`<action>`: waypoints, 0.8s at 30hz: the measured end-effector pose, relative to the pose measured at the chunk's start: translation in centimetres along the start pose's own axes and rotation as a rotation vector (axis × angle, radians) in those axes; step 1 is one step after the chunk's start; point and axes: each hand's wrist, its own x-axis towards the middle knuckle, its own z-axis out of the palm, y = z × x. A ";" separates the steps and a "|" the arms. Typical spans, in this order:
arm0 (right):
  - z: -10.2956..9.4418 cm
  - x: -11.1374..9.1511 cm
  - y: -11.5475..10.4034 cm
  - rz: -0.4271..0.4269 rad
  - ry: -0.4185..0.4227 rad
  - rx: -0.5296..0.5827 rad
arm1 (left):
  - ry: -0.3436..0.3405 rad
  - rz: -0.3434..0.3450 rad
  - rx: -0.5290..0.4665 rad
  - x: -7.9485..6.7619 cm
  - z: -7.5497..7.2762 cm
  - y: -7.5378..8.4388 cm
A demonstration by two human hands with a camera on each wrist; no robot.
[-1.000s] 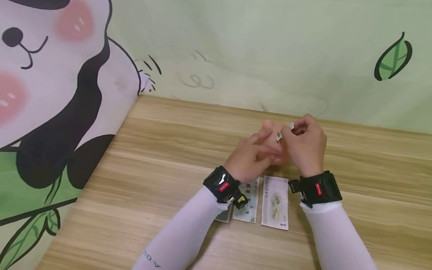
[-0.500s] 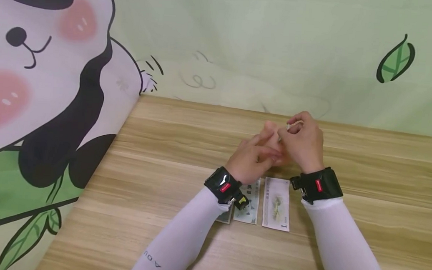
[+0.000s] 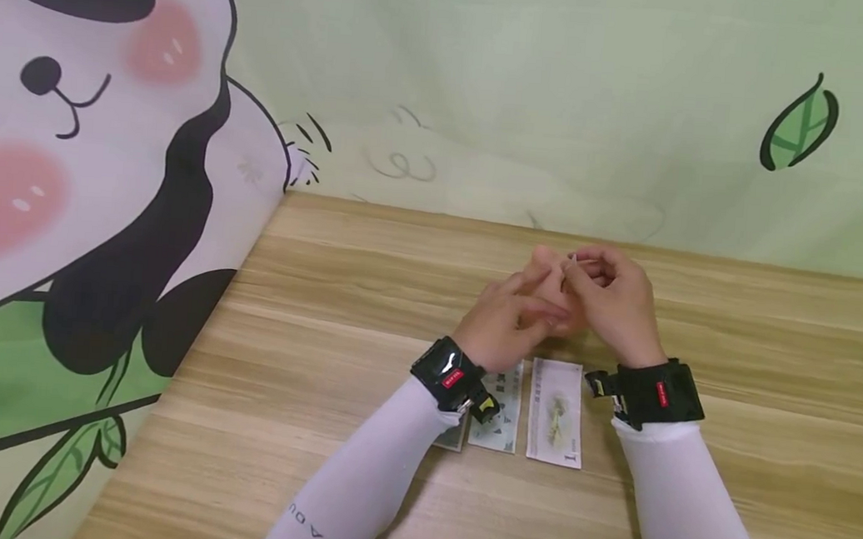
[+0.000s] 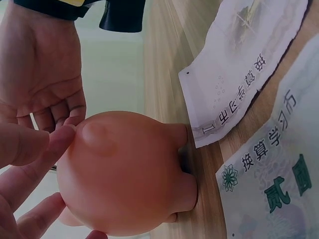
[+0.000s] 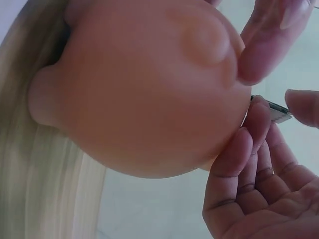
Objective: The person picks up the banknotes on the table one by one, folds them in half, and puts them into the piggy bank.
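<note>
Right hand (image 3: 619, 303) pinches paper (image 5: 280, 114); left hand (image 3: 501, 320) touches pig (image 4: 127, 174), its length probably pointing away.

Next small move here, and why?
Probably a gentle downward push on the folded note by the right hand: that hand already has it, its end sticks up above the piggy bank, and the left hand holds the bank.

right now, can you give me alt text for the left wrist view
The left hand touches what looks like a round pink piggy bank, with the right hand close by. Two paper notes printed with characters lie on the wood-grain table, in a picture turned sideways.
</note>
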 end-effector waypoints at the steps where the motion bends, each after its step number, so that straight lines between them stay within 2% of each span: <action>1: 0.0 0.0 0.1 -0.007 0.000 0.010 | 0.000 0.000 0.005 0.0 0.0 0.0; 5: -0.2 0.1 0.3 -0.019 -0.009 0.034 | -0.001 0.009 0.013 0.0 0.0 0.0; 12: -0.3 0.2 0.4 0.013 -0.038 0.061 | -0.002 0.012 0.008 0.1 -0.1 0.1; 24: -0.4 0.0 0.4 0.019 -0.042 0.028 | 0.004 0.008 0.000 0.0 0.0 0.1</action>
